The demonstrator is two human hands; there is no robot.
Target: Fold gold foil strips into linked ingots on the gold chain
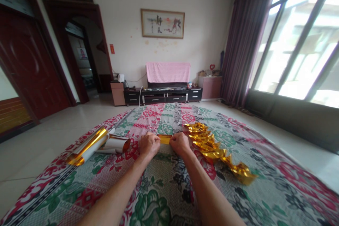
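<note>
Between my two hands a small piece of gold foil paper (164, 139) is stretched flat just over the patterned cloth. My left hand (149, 145) pinches its left end, fingers closed. At the other end my right hand (181, 144) grips it in the same way. Just right of my right hand lies a row of folded gold foil pieces (212, 144), overlapping one another and running toward me. To the left of my left hand are curled sheets of gold and white foil paper (91, 144), partly rolled up.
The floral cloth (156, 204) covers the large rounded surface before me. Beyond it, against the wall, stands a low black TV cabinet (164, 96) with a pink cloth (168, 72) over the screen shape. Purple curtains (246, 42) and a window are at right, dark red doors (31, 56) at left.
</note>
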